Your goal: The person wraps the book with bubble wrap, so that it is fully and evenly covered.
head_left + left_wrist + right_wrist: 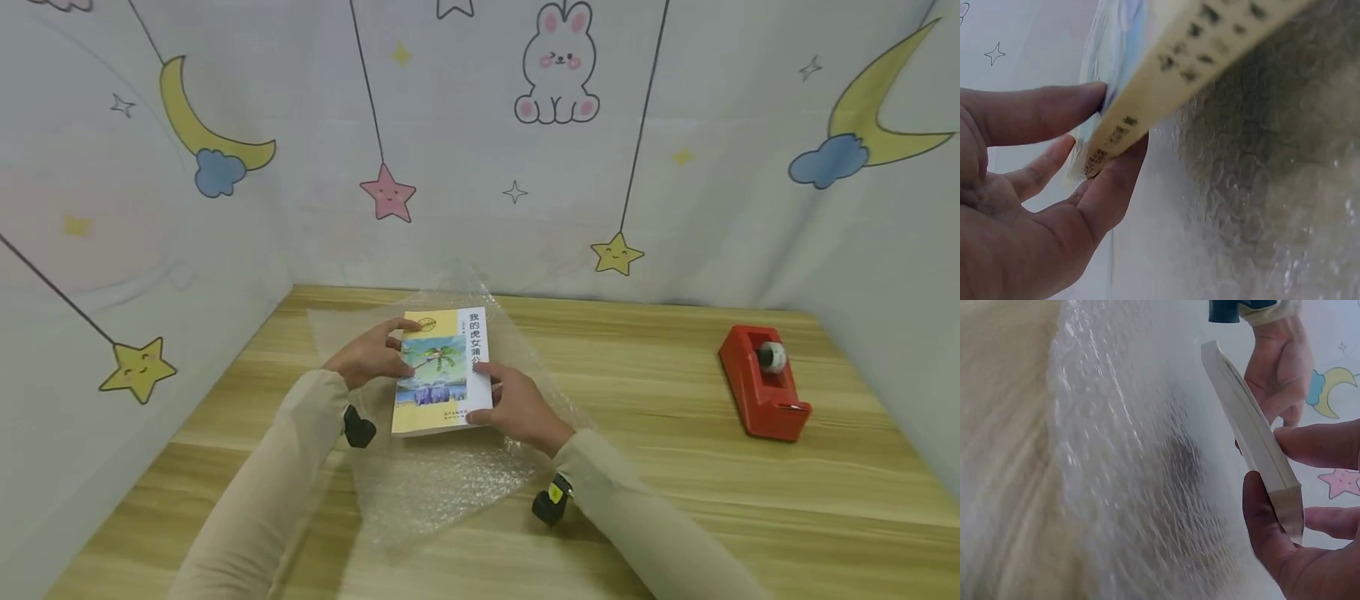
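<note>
Both hands hold a paperback book over a sheet of bubble wrap. Its cover is yellow and white with a painted picture of a palm tree. My left hand grips the left edge, thumb on the cover and fingers beneath, as the left wrist view shows with the spine side. On the opposite edge my right hand pinches the book between thumb and fingers. In the right wrist view the page edges face the camera, and the book is raised above the bubble wrap.
A red tape dispenser with a roll of tape stands at the right on the wood-grain table. White cloth walls printed with stars, moons and a rabbit enclose the back and sides.
</note>
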`<state>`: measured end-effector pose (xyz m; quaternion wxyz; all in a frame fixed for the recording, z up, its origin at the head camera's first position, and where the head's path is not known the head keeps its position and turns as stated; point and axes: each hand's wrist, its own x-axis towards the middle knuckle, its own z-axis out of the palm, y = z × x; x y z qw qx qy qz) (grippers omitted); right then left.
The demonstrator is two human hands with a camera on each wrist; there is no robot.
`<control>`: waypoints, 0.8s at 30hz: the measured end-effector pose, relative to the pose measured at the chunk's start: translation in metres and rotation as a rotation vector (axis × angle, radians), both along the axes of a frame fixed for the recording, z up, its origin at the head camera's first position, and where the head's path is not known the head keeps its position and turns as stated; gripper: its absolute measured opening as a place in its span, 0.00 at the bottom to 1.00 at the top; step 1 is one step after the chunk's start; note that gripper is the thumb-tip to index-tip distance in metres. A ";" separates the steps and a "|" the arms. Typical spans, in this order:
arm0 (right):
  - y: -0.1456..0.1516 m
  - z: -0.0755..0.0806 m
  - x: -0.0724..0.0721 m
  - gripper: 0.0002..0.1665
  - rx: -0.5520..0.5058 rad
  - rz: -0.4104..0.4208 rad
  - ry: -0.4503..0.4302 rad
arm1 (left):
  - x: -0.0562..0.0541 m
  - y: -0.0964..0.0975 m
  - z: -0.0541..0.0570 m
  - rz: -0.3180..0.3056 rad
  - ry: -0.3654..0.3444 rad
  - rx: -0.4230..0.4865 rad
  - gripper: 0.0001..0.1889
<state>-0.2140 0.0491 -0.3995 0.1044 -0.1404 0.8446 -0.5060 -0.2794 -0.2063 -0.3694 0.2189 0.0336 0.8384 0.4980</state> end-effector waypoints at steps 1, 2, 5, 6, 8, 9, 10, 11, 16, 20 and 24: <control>-0.002 -0.001 0.001 0.48 -0.003 0.000 -0.006 | -0.001 -0.001 -0.001 0.005 0.001 -0.008 0.41; -0.004 -0.001 0.001 0.49 -0.005 0.002 -0.009 | -0.001 -0.002 -0.001 0.011 0.001 -0.014 0.41; -0.008 -0.004 0.000 0.50 -0.005 -0.001 -0.024 | -0.003 -0.003 -0.003 0.020 0.006 -0.027 0.39; -0.009 -0.005 -0.001 0.50 -0.005 -0.002 -0.028 | -0.003 -0.004 -0.004 0.021 0.007 -0.032 0.38; -0.011 -0.007 -0.002 0.50 -0.003 -0.002 -0.035 | -0.005 -0.005 -0.005 0.029 0.006 -0.040 0.37; -0.012 -0.008 -0.003 0.50 0.000 -0.004 -0.040 | -0.006 -0.005 -0.006 0.036 0.004 -0.043 0.35; -0.014 -0.009 -0.003 0.50 0.005 -0.004 -0.041 | -0.006 -0.005 -0.006 0.037 0.003 -0.044 0.34; -0.015 -0.010 -0.004 0.49 0.008 -0.003 -0.041 | -0.007 -0.005 -0.007 0.041 0.003 -0.043 0.33; -0.023 -0.012 -0.005 0.48 0.078 0.016 0.028 | -0.009 -0.006 -0.011 0.051 0.014 -0.031 0.28; -0.027 -0.008 -0.003 0.48 0.146 0.044 0.104 | -0.011 -0.007 -0.013 0.059 0.028 -0.051 0.28; -0.029 -0.006 -0.001 0.47 0.180 0.048 0.101 | -0.012 -0.007 -0.014 0.060 0.022 -0.068 0.27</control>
